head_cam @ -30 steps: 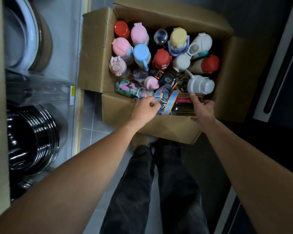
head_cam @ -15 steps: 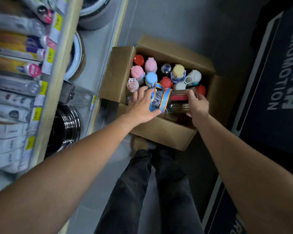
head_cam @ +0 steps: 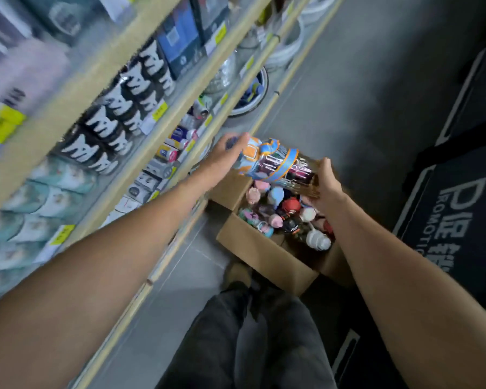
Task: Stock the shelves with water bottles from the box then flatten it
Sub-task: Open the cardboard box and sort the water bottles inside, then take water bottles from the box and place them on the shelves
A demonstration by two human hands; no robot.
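So the clear water bottle with the orange-and-blue lid and blue strap (head_cam: 275,164) is up in the air, lying sideways and tilted a bit, right above the far edge of the open brown cardboard box (head_cam: 258,251). It's touching nothing but the two hands. The left hand (head_cam: 222,155) is wrapped round the lid end, fingers curled over the top. The right hand (head_cam: 327,186) grips the base end, thumb on the near side. The shot is a bit blurry, so I can't read the print on the bottle.

The box sits on the grey tiled floor (head_cam: 334,94) and it's full of other bottles standing upright, with pink, light blue, red and white caps (head_cam: 289,206). Its left edge is just beside the bottom of the pale wooden shelves (head_cam: 111,175), which run up the left side. The shelves hold black-and-white packs (head_cam: 110,124), and yellow price tags run along the shelf edges.

On the right there's a dark floor mat with white lettering (head_cam: 460,209). The person's dark trousers (head_cam: 264,341) are at the near edge of the box.
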